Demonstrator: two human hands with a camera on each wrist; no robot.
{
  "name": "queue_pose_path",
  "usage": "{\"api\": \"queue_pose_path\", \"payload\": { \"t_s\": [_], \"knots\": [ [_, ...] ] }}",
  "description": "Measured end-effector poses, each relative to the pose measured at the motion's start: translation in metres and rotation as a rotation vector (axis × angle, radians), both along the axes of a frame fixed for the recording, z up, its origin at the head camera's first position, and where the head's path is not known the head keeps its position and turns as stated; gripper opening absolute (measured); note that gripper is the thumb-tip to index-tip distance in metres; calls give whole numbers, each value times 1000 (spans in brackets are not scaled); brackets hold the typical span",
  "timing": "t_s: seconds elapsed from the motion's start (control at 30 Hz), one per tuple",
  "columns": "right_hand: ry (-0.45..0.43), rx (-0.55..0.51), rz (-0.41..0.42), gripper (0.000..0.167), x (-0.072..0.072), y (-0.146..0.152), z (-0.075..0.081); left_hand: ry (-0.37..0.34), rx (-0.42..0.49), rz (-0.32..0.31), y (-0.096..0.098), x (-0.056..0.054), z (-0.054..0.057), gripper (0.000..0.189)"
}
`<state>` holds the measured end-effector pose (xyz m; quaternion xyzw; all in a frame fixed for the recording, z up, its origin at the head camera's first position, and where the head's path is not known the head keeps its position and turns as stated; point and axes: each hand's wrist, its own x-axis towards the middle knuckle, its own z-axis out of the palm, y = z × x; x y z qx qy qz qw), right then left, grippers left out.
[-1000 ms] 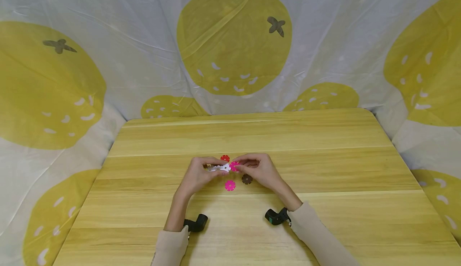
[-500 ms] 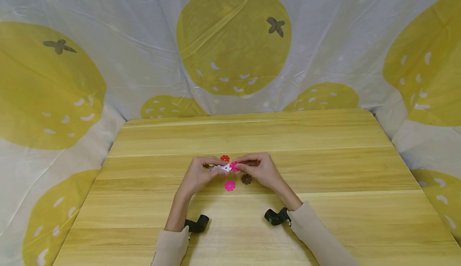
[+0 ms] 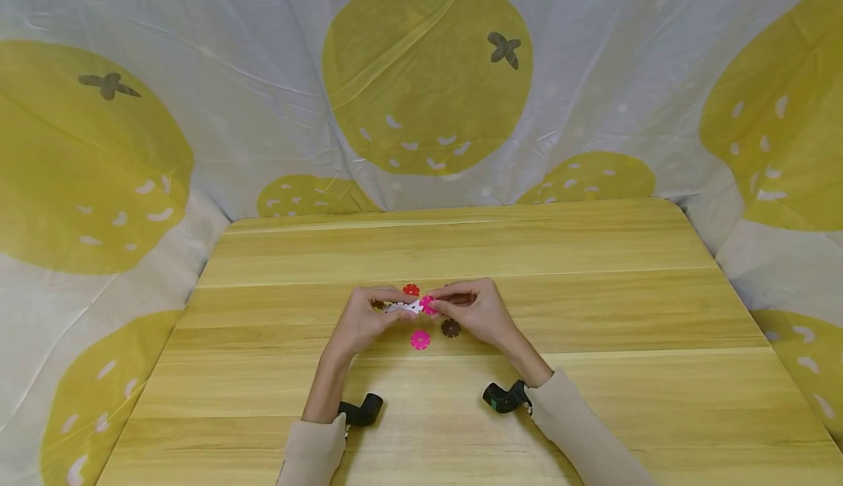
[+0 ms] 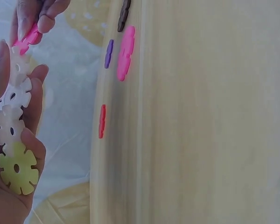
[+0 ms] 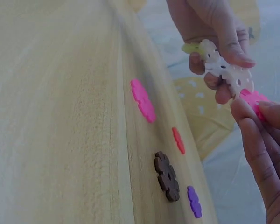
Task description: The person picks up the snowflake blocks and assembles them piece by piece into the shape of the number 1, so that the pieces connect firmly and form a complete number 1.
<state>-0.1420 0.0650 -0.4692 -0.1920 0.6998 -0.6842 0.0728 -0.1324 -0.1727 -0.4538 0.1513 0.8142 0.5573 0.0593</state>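
Observation:
My left hand (image 3: 356, 319) holds a short chain of slotted snowflake discs, raised above the table. In the left wrist view the chain shows a yellow disc (image 4: 29, 173) near the palm and several white discs (image 4: 3, 122) running up from it between thumb and fingers. My right hand (image 3: 482, 314) pinches a pink disc (image 5: 253, 101) between thumb and fingertips. That pink disc meets the last white disc at the chain's end; how deep its slot sits is hidden by fingers.
On the wooden table (image 3: 421, 427) lie a loose pink disc (image 3: 416, 339), a brown disc (image 3: 446, 329), a red disc (image 3: 411, 288) and a purple disc (image 5: 194, 201). Black wrist devices (image 3: 364, 409) sit at both sleeves. A fruit-patterned cloth (image 3: 593, 69) hangs behind the table.
Both hands stay nearly in place with the chain and pink disc between them; only a very slight shift shows. The loose discs have not moved.

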Motion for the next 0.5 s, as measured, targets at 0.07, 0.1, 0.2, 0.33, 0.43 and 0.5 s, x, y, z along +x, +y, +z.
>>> {"api": "queue_pose_path", "payload": {
  "t_s": [0.07,0.1,0.2,0.33,0.43,0.5],
  "knots": [
    [10,-8,-4,15,1,0,0,-4,2,3,1,0,0,18],
    [14,-10,-4,15,0,-1,-1,-5,1,6,1,0,1,17],
    [14,-27,0,15,0,-1,-4,-8,-2,11,2,0,1,17],
    [-3,-43,-2,15,0,-2,-6,-12,-5,15,2,0,0,18],
    [-13,-58,0,15,0,-3,-7,-20,-11,21,2,0,-1,18],
    [-20,-65,9,16,0,-3,-8,-24,-20,22,2,-1,-1,18]
  ]
}}
